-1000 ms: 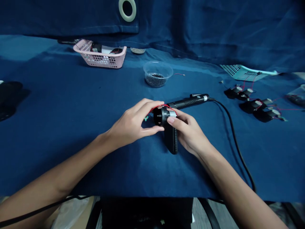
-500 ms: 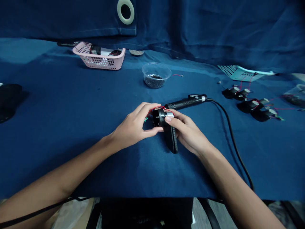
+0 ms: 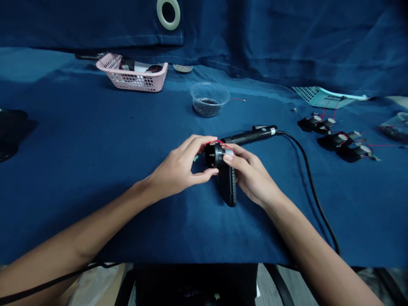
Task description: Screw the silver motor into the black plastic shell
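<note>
The left hand (image 3: 177,170) curls around a black round housing (image 3: 211,155) looped with red wire (image 3: 219,141), while the right hand (image 3: 250,176) pinches its silver end (image 3: 228,152). Both hold it above the table (image 3: 95,127), just beside a corded soldering iron (image 3: 250,136).

L hand (image 3: 178,165), R hand (image 3: 251,178), forearms (image 3: 79,221) all bare; thin blk cable (image 3: 54,282) across L.

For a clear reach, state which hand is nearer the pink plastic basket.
Left hand is nearer, below and right of the pink plastic basket in view. The right hand sits farther right, beyond the black round housing both hands grip.
</note>
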The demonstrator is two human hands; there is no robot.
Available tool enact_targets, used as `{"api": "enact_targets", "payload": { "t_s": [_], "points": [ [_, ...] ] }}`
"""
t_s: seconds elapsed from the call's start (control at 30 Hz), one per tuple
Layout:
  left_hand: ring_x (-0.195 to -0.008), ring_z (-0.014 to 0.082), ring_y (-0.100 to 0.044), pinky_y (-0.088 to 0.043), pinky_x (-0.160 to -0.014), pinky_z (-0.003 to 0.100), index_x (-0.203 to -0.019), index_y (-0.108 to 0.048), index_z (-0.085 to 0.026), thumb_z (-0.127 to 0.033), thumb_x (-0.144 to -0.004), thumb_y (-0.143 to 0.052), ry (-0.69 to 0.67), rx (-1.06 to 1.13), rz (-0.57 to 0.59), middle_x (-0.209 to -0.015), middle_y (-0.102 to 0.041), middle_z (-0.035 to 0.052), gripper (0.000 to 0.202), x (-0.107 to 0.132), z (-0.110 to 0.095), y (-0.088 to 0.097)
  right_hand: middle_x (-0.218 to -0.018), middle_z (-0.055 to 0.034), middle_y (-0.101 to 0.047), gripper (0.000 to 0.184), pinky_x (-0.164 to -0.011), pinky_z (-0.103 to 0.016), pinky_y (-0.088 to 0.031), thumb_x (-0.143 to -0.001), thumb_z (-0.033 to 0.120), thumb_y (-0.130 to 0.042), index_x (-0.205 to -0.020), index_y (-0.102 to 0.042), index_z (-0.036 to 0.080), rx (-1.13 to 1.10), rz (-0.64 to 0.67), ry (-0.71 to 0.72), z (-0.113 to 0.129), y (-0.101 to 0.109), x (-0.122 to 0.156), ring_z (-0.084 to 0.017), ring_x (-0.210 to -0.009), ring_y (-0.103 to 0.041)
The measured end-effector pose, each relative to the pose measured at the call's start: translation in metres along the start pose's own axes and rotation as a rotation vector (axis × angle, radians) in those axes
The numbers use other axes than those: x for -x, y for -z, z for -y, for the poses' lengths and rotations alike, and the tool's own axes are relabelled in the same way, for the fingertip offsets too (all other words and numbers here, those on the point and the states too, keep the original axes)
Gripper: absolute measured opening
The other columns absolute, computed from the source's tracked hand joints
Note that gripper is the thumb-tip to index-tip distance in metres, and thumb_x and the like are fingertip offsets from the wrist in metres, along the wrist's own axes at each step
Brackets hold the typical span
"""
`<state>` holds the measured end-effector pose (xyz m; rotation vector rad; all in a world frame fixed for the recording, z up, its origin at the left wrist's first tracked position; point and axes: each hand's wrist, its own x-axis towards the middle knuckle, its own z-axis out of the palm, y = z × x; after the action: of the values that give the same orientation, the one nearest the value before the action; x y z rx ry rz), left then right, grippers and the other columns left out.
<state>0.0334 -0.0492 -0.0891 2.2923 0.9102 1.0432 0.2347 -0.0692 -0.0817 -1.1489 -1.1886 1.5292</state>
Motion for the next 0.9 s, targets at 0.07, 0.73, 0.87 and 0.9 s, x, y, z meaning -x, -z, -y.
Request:
{"api": "enact_targets", "payload": {
  "t_s": [0.07,0.73,0.87,0.9],
  "points": [
    [-0.113,0.0162,-0.061,-0.051,-0.101,0.029,-0.136,-0.047,-0.02,-0.027,-0.088,-0.068,-0.011,0.004,0.0,-0.128,-0.059,0.0054,0.053,-0.0002,-0.0004,0.0008,-0.089,-0.0007,-0.06,0.035,-0.072,-0.024,-0.051,-0.082,0.043,-0.074,-0.11,-0.067,0.025,-0.022,-0.003,-0.019,-0.0003,0.0004,0.0005,-0.014,-0.084,-0.059],
    [-0.11,0.0148,-0.062,-0.051,-0.1,0.027,-0.133,-0.049,-0.015,-0.027,-0.086,-0.072,-0.02,-0.008,-0.011,-0.124,-0.06,0.0068,0.054,-0.0011,0.0018,0.0005,-0.097,0.0008,-0.07,0.035,-0.076,-0.025,-0.058,-0.078,0.036,-0.078,-0.107,-0.063,0.024,-0.061,-0.033,0.062,-0.0035,-0.0042,-0.0026,-0.011,-0.079,-0.066],
    [-0.117,0.0147,-0.058,-0.05,-0.102,0.026,-0.132,-0.048,-0.015,-0.023,-0.086,-0.072,-0.059,-0.019,-0.024,-0.127,-0.058,0.0078,0.052,-0.0012,0.0022,-0.0002,-0.096,0.0006,-0.07,0.037,-0.076,-0.027,-0.058,-0.076,0.039,-0.079,-0.105,-0.063,0.024,0.006,-0.073,0.1,-0.0034,-0.006,-0.0018,-0.013,-0.081,-0.066],
    [-0.119,0.0151,-0.058,-0.049,-0.103,0.026,-0.132,-0.048,-0.015,-0.023,-0.086,-0.072,-0.072,-0.028,-0.026,-0.128,-0.058,0.0082,0.052,-0.0011,0.002,-0.0001,-0.095,0.0006,-0.07,0.037,-0.075,-0.028,-0.058,-0.076,0.04,-0.079,-0.104,-0.062,0.024,0.025,-0.081,0.111,-0.0028,-0.0067,-0.0014,-0.013,-0.081,-0.066]
  ]
}}
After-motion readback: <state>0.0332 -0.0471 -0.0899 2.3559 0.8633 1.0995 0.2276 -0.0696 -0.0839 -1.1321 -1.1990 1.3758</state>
